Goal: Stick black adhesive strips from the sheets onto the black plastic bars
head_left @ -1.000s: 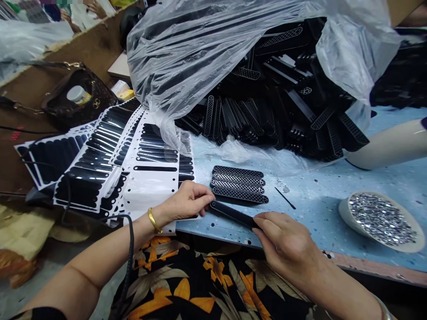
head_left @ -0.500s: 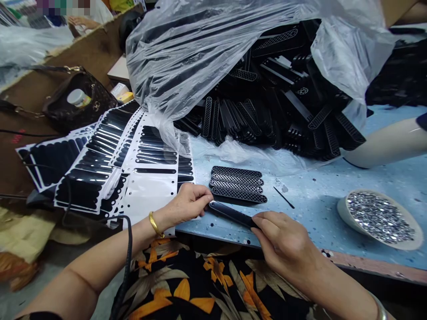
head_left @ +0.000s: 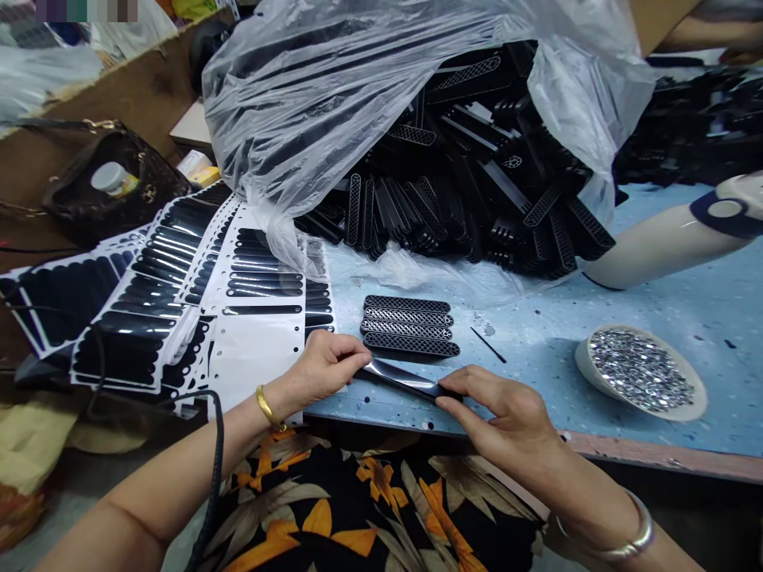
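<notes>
A narrow black plastic bar with a glossy black strip (head_left: 402, 375) along its top is held level just above the table's front edge. My left hand (head_left: 327, 365) is closed, thumb and forefinger pinching the strip at its left end. At the other end, my right hand (head_left: 501, 409) grips the bar between thumb and fingers; that tip is partly hidden. Behind them, several black lattice-faced bars (head_left: 408, 326) lie side by side in a row. Left of my left hand is a white backing sheet (head_left: 256, 349) with black round-ended strips on its upper part.
A plastic bag (head_left: 334, 103) spills a heap of black bars (head_left: 477, 175) at the back. A bowl (head_left: 581, 361) of small shiny pieces and a cream-coloured handled device (head_left: 661, 250) stand right. A thin black stick (head_left: 489, 345) lies nearer. Left are more strip sheets (head_left: 125, 342) and a handbag (head_left: 77, 202).
The view has shifted, so most things sit farther left. The strip's top now shows a bright reflection along it. Both hands keep their hold at the two ends.
</notes>
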Demonstrator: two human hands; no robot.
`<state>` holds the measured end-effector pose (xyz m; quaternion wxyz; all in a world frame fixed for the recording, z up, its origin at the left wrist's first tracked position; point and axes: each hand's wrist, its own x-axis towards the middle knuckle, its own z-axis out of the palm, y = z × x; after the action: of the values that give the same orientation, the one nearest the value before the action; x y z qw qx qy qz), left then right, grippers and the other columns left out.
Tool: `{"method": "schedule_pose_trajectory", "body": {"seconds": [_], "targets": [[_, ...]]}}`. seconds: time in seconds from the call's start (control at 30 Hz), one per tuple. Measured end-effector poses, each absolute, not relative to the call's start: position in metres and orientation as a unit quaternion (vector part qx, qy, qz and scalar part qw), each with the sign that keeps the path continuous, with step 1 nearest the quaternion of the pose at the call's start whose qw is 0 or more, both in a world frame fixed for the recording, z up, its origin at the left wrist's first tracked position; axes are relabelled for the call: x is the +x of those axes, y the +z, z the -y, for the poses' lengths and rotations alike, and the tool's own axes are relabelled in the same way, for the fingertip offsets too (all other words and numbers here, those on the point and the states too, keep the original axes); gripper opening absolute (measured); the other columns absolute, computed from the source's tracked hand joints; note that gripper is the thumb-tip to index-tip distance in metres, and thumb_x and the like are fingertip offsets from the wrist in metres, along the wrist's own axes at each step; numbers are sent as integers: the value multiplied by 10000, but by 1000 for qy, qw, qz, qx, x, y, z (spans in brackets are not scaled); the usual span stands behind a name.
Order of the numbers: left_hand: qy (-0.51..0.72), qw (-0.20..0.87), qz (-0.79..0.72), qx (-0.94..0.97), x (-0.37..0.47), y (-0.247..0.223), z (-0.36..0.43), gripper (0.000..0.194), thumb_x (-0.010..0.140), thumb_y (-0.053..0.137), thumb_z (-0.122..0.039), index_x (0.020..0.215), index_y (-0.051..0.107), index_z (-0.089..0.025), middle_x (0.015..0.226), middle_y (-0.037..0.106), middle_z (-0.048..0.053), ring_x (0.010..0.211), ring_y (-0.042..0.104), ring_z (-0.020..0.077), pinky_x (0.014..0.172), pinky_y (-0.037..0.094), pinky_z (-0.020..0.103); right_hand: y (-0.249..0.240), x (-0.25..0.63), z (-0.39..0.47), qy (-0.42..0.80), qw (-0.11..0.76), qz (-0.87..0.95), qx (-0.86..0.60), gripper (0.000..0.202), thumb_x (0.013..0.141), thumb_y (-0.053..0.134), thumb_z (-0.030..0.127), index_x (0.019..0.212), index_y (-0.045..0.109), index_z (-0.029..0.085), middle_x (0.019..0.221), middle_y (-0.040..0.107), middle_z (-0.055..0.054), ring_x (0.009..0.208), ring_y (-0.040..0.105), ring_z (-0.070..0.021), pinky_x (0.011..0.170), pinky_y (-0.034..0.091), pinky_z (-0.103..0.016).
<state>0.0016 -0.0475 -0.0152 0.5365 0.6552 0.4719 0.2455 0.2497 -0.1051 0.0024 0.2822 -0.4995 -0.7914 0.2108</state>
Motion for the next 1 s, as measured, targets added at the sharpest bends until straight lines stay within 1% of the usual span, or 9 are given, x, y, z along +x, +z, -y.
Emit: {"method": "schedule_pose_trajectory", "body": {"seconds": [0.13, 0.43, 0.77, 0.87, 1.0], "targets": [[235, 530, -477, 660, 2, -14, 47, 233, 837, 559, -283, 719, 691, -132, 577, 604, 0, 474, 577, 93, 455, 409, 163, 2, 249, 105, 207, 288, 791, -498, 148, 876, 548, 155, 852, 692, 179, 752, 712, -48, 669, 669, -159, 609, 548, -277], [247, 526, -480, 657, 4, -13, 48, 230, 832, 557, -277, 704, 678, -129, 562, 577, -9, 472, 559, 89, 457, 401, 169, 0, 254, 111, 273, 321, 747, -513, 112, 859, 634, 200, 870, 746, 206, 783, 737, -34, 685, 697, -159, 599, 577, -259], [252, 533, -470, 657, 4, -13, 47, 221, 818, 553, -274, 682, 659, -136, 563, 583, -12, 446, 522, 73, 435, 406, 159, -6, 253, 119, 245, 337, 744, -522, 161, 877, 607, 168, 952, 744, 204, 839, 739, -48, 741, 703, -156, 653, 592, -262], [251, 534, -471, 656, 4, -13, 47, 229, 816, 556, -282, 676, 659, -132, 547, 572, -12, 441, 520, 75, 440, 414, 163, -8, 251, 121, 243, 342, 746, -517, 166, 880, 602, 162, 967, 738, 201, 843, 736, -50, 745, 701, -157, 645, 590, -261], [245, 532, -478, 655, 4, -13, 47, 238, 815, 559, -294, 680, 661, -127, 544, 574, -6, 451, 539, 84, 451, 421, 168, -8, 247, 123, 213, 352, 757, -508, 206, 897, 565, 152, 1012, 726, 206, 841, 731, -58, 751, 693, -171, 652, 593, -293]]}}
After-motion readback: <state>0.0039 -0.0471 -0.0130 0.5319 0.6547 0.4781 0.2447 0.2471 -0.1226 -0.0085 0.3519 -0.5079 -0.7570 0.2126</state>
